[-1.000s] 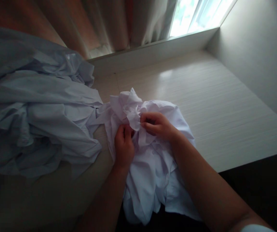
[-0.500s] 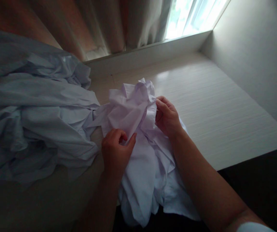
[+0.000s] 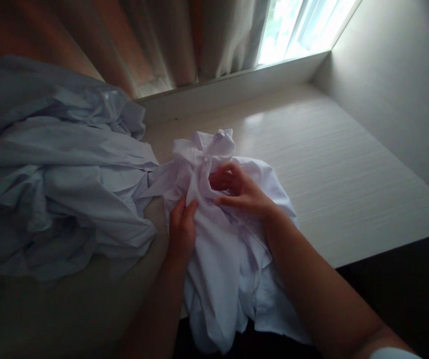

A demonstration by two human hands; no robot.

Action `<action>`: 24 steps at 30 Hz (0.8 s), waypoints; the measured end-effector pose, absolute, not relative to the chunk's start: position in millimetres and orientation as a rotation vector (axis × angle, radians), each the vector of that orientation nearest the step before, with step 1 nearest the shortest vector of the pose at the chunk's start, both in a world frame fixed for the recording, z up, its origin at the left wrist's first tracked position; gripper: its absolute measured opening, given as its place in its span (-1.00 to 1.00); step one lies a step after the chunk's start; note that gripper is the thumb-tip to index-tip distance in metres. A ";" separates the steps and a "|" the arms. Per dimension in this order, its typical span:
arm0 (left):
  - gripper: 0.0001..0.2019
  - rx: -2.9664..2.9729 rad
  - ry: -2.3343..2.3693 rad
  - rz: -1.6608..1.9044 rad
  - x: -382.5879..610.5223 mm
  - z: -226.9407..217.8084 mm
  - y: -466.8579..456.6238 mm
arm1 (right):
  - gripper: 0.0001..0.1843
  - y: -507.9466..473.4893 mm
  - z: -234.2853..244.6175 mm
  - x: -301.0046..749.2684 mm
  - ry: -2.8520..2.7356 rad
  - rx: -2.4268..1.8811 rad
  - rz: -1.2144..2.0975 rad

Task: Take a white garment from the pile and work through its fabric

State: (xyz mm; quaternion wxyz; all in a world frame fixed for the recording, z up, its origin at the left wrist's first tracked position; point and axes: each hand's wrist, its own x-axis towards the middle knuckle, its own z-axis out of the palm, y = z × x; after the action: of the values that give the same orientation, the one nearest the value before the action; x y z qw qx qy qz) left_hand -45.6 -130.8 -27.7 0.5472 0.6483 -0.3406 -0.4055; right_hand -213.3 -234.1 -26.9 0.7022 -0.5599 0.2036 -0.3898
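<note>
A crumpled white shirt lies at the table's near edge, its lower part hanging over. The left hand pinches a fold at the shirt's nine o'clock side; the right hand, fingers curled, grips bunched fabric toward twelve. A heap of pale blue cloth touches the shirt's left side.

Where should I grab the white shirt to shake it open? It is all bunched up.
Probably the collar end of the white shirt, the raised fold at its far side, taken from above. It stands clear of the crumpled body, and the left hand and right hand work just below it.
</note>
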 end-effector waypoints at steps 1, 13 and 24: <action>-0.69 1.517 -0.800 -0.968 -45.5 -28.5 -131.3 | -0.45 -234.1 -29.1 -212.0 0.484 -1.285 -0.856; -0.65 1.573 -0.878 -0.857 -51.4 -25.4 -133.4 | -0.56 -236.9 -26.3 -207.7 0.659 -1.193 -1.086; -0.52 1.546 -0.825 -0.875 -61.8 -30.6 -133.2 | -0.90 -230.4 -31.0 -201.8 0.695 -1.711 -1.043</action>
State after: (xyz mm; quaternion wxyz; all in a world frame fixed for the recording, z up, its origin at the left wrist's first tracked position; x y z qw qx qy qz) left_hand -61.8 -133.2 -30.6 0.5574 0.6553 -0.3498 -0.3708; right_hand -201.8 -230.4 -31.0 0.4884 -0.7038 0.2861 -0.4293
